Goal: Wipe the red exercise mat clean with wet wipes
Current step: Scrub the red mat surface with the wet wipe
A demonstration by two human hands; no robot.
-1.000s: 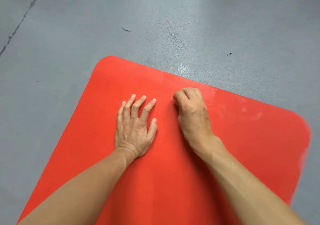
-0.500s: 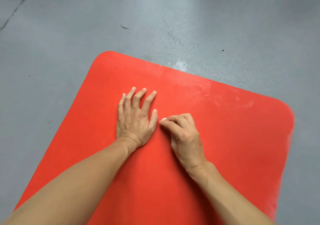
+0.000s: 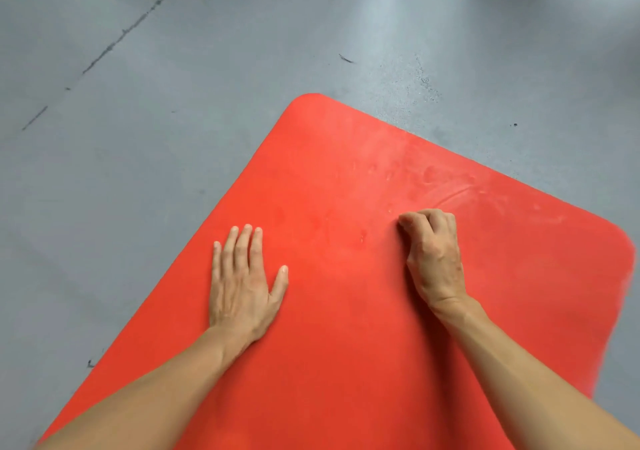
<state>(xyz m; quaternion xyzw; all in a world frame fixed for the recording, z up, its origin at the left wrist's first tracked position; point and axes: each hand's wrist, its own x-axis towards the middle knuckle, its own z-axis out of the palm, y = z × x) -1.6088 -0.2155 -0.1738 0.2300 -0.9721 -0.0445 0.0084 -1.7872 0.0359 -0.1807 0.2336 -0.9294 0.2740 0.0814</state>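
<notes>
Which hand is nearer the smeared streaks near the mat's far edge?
Right. The right hand sits curled just below the smeared streaks; the left hand lies flat across the mat, well away.

On the mat [image 3: 346, 311], bare red surface lies open between the flat left hand [image 3: 242, 283] and the curled right hand [image 3: 433, 259], beyond both toward the far edge, and the grey floor [image 3: 173, 103] around it holds only scuffs.
</notes>
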